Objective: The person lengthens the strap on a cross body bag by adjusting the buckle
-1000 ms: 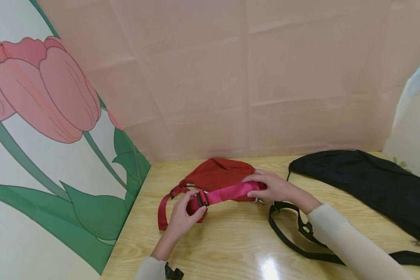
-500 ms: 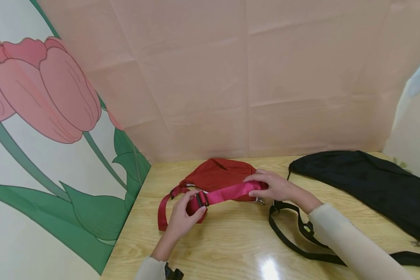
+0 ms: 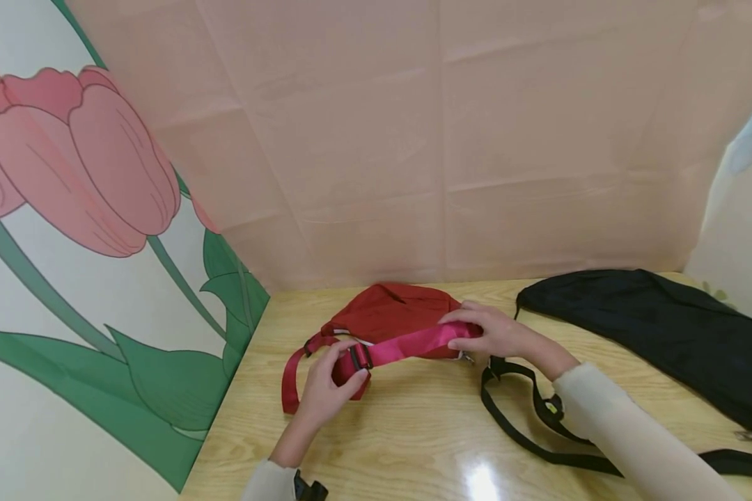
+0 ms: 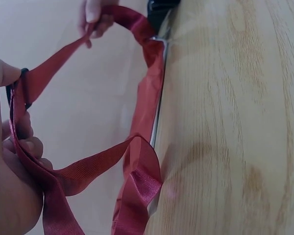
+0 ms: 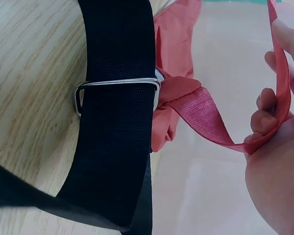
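Observation:
A red waist bag (image 3: 391, 313) lies on the wooden table, its red strap (image 3: 407, 346) lifted and stretched between both hands. My left hand (image 3: 326, 386) pinches the strap at its black slide buckle (image 3: 361, 357), thumb and fingers on either side. In the left wrist view, that buckle (image 4: 20, 90) sits by the thumb, and loose strap (image 4: 54, 196) hangs below the palm. My right hand (image 3: 491, 330) grips the strap near the bag's right end. The right wrist view shows the strap (image 5: 206, 115) running from the bag into that hand (image 5: 277, 132).
A black bag (image 3: 639, 327) lies at the right of the table. Its black strap (image 3: 520, 435) loops under the right forearm, with a metal ring (image 5: 120, 82) seen in the right wrist view. A pinkish covering (image 3: 376, 139) hangs behind the table, and a tulip-painted wall (image 3: 100, 278) stands left.
My right hand has shifted very slightly to the right with the strap still in its grip. The left hand, the red bag and the black bag stay practically in place.

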Motion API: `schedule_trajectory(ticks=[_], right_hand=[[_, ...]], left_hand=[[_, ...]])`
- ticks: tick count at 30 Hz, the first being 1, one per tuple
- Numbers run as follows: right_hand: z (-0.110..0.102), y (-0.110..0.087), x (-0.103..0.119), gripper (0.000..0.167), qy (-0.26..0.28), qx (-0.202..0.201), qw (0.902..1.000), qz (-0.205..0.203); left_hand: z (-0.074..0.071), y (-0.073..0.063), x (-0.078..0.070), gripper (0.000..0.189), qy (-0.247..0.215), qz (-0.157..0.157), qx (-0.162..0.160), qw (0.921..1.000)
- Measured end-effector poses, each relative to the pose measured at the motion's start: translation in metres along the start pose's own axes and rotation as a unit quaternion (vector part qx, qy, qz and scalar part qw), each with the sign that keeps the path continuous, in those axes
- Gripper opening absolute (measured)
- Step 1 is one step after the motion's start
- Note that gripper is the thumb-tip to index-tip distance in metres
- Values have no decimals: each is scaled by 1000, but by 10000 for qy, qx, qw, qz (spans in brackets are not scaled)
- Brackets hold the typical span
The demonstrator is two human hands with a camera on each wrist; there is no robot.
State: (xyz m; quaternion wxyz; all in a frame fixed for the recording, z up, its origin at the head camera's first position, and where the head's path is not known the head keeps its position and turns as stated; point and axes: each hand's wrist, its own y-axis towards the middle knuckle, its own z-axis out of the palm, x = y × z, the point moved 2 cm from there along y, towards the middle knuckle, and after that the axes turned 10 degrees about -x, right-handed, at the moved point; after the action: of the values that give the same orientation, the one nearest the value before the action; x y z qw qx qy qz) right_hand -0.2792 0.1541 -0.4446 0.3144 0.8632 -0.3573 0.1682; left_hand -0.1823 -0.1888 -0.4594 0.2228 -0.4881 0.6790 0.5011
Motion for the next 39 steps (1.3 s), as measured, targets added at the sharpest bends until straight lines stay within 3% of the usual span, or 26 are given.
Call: schedule_trajectory(ticks=[8,23,34,39], right_hand=[[-1,1,-5,38,9,-13,10000,2],[-4,2,-8,39,-52,-37,10000,-10],[-4,3,-5,39,-93,-3,9998,148],[-4,2,-5,37,-115,40,9997,188]], left_hand=[[-2,0,0,43,70,-90,-83,9999],[-4,2,-2,46,223,78,-148,9996],[-3,2,-5,48,77,48,79,9999],[-2,0,-10,48,22,-267,293,9992]])
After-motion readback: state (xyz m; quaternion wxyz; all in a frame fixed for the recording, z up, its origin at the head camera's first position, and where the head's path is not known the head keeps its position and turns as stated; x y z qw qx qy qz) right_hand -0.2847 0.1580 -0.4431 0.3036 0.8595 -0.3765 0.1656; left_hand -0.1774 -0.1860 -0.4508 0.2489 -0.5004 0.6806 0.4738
